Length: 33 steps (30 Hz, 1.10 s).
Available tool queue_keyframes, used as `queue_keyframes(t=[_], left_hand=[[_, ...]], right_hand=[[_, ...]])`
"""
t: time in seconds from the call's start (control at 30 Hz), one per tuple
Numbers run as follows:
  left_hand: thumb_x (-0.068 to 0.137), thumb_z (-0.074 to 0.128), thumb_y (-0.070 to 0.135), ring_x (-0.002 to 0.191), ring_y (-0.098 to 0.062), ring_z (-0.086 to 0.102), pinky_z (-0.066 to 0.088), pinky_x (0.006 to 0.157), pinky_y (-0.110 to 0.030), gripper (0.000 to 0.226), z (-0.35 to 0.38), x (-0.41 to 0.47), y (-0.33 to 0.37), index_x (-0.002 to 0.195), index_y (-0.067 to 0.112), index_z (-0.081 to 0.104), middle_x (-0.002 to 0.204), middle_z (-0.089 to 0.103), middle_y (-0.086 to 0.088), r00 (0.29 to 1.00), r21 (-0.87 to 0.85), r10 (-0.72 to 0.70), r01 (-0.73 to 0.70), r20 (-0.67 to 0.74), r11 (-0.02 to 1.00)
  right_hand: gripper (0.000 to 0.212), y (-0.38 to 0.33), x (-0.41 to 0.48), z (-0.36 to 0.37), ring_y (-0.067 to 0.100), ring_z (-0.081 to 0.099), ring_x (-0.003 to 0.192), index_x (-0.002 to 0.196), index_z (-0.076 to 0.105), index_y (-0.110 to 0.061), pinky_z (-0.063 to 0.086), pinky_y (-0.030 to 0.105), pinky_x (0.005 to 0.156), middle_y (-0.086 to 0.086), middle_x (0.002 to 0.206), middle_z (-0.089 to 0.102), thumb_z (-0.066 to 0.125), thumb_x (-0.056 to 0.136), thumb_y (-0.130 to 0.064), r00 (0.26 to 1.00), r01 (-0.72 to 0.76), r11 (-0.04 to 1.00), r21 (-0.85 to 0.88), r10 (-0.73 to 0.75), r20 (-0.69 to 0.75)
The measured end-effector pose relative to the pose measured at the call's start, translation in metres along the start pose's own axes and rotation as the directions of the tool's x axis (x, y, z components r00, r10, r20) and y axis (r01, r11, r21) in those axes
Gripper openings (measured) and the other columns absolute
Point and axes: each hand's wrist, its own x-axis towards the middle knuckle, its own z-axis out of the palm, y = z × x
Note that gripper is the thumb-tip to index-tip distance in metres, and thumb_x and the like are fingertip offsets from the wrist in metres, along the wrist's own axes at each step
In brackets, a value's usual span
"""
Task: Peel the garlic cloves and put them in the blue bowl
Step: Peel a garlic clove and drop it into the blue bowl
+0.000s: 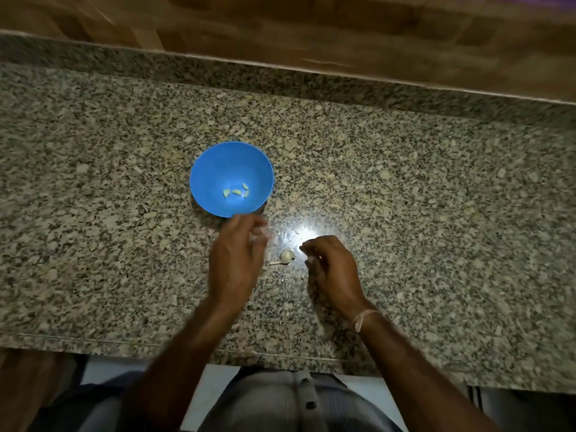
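Starting nearest, at the bottom edge: one grey striped buttoned shirt [299, 400], cut off. Above it, two bare forearms over the speckled granite tabletop [436, 213], with one pale band [363, 319] round the right wrist. Left hand [237, 257] smeared by blur, fingers bunched with something whitish at the tips; cannot tell whether gripped. Right hand [332, 266] with fingers curled downward, a pale scrap at them; cannot tell if pinched. Between the hands, lying on the tabletop, one unpeeled garlic piece [286, 255] with a short stalk. Just beyond the left hand, one round blue plastic bowl [212, 169], holding four small peeled garlic cloves [237, 192]. Farthest, brown wooden wall [280, 26], blurred.
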Motion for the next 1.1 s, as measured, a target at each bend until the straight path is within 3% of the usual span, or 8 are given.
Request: queue_keyframes(t=[0.17,0.53,0.63,0.7,0.77,0.87,0.97,1.1], left_hand=[[0.096,0.073,0.030,0.100,-0.011,0.063,0.057,0.075,-0.042,0.027,0.042,-0.084,-0.017,0.120,0.034,0.061,0.116,0.056,0.013,0.954,0.074,-0.124,0.108,0.272,0.991],[0.090,0.079,0.025,0.111,-0.017,0.057,0.056,0.077,-0.042,0.040,0.052,-0.093,-0.011,0.123,0.030,0.058,0.120,0.053,0.008,0.955,0.185,-0.166,0.122,0.246,0.975],[0.093,0.076,0.024,0.096,-0.007,0.065,0.058,0.077,-0.040,0.024,0.056,-0.095,0.002,0.112,0.034,0.066,0.106,0.064,0.014,0.940,-0.080,-0.270,0.292,0.210,0.953],[0.095,0.073,0.019,0.092,-0.009,0.070,0.061,0.076,-0.036,0.021,0.058,-0.094,0.019,0.109,0.033,0.072,0.100,0.074,0.010,0.920,-0.327,-0.316,0.379,0.230,0.866],[0.096,0.071,0.012,0.092,-0.012,0.073,0.062,0.075,-0.035,0.021,0.060,-0.095,0.031,0.106,0.030,0.076,0.099,0.077,0.007,0.910,-0.464,-0.344,0.415,0.232,0.783],[0.094,0.073,0.008,0.086,-0.015,0.074,0.063,0.074,-0.037,0.019,0.061,-0.102,0.038,0.098,0.026,0.078,0.094,0.078,0.006,0.902,-0.508,-0.372,0.430,0.218,0.746],[0.093,0.074,0.008,0.083,-0.018,0.074,0.063,0.072,-0.038,0.015,0.063,-0.107,0.036,0.093,0.023,0.077,0.088,0.077,0.003,0.894,-0.509,-0.396,0.445,0.209,0.736],[0.094,0.073,0.008,0.087,-0.024,0.076,0.062,0.075,-0.037,0.009,0.061,-0.107,0.035,0.095,0.015,0.079,0.093,0.079,-0.007,0.844,-0.617,-0.448,0.526,0.295,0.585]], right_hand=[[0.027,0.005,-0.031,-0.004,0.017,0.058,0.107,0.119,0.072,-0.021,0.049,0.032,0.087,-0.004,0.113,0.063,0.063,0.099,-0.006,0.985,0.087,0.996,-0.029,-0.082,0.153],[0.018,0.004,-0.019,-0.004,0.016,0.050,0.085,0.089,0.062,-0.021,0.045,0.037,0.065,-0.008,0.089,0.052,0.067,0.087,-0.004,0.975,0.166,0.962,-0.219,-0.126,0.184],[0.011,-0.001,-0.022,-0.013,0.020,0.067,0.078,0.087,0.068,-0.013,0.058,0.038,0.068,-0.001,0.083,0.069,0.073,0.090,-0.003,0.983,-0.115,0.976,0.185,0.084,0.166],[0.009,-0.010,-0.029,-0.023,0.018,0.071,0.069,0.092,0.068,0.004,0.060,0.030,0.064,0.009,0.080,0.074,0.076,0.092,-0.001,0.907,-0.414,0.709,0.572,0.268,0.324],[0.017,-0.012,-0.035,-0.029,0.014,0.068,0.063,0.097,0.068,0.005,0.059,0.030,0.064,0.010,0.078,0.075,0.078,0.090,-0.007,0.806,-0.592,0.465,0.659,0.318,0.500],[0.022,-0.004,-0.040,-0.032,0.012,0.066,0.061,0.089,0.068,-0.006,0.060,0.029,0.066,0.008,0.073,0.072,0.083,0.080,-0.019,0.725,-0.689,0.321,0.650,0.322,0.609],[0.024,-0.003,-0.047,-0.035,0.012,0.068,0.064,0.091,0.068,-0.005,0.060,0.022,0.063,0.007,0.074,0.072,0.081,0.077,-0.019,0.720,-0.693,0.282,0.663,0.311,0.620],[0.015,-0.002,-0.058,-0.037,0.021,0.072,0.081,0.104,0.071,-0.002,0.061,0.032,0.076,0.013,0.091,0.073,0.078,0.091,-0.006,0.833,-0.549,0.473,0.689,0.244,0.496]])
